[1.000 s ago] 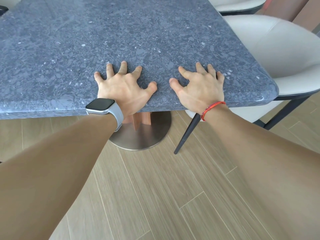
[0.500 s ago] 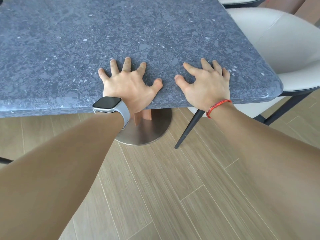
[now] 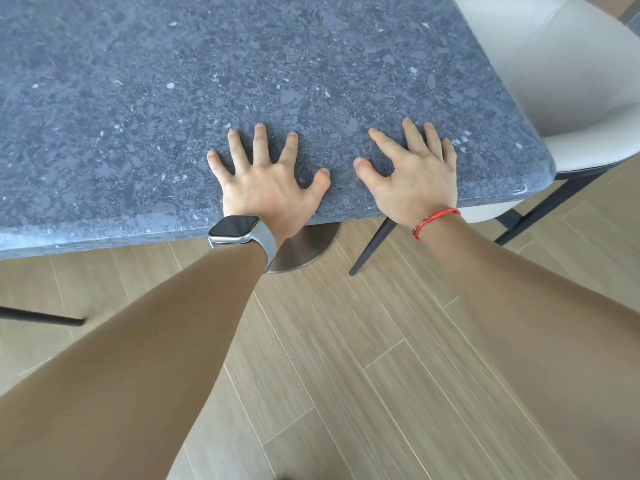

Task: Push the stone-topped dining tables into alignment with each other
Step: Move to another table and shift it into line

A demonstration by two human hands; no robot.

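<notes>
The stone-topped table (image 3: 173, 98) fills the upper part of my view. Its blue-grey speckled slab runs out past the left and top borders, and its near edge crosses in front of me to a rounded corner on the right. I see only this 1 table, so I cannot tell how it lines up with any other.

My left hand (image 3: 270, 188) lies flat on the slab, palm down, with all 5 fingers straight and spread wide and the heel of the palm at the near edge. My right hand (image 3: 412, 181) lies the same way just to its right, nearer the rounded corner, fingers straight and fanned. The 2 thumbs point toward each other and stay apart. Neither hand curls round anything; both press on the bare stone.

A watch (image 3: 239, 230) with a dark face and a grey strap sits on my left wrist, and a thin red bracelet (image 3: 434, 221) circles my right. Both forearms reach in from the bottom corners.

Under the near edge, between my wrists, part of a round metal base (image 3: 304, 247) shows on the floor (image 3: 346, 341), which is laid in pale wood-look planks. A cream chair (image 3: 561, 81) stands tucked against the table's right side, and 1 dark chair leg (image 3: 372, 247) slants down beside the base. At the far left another dark leg (image 3: 41, 318) stretches low over the floor.
</notes>
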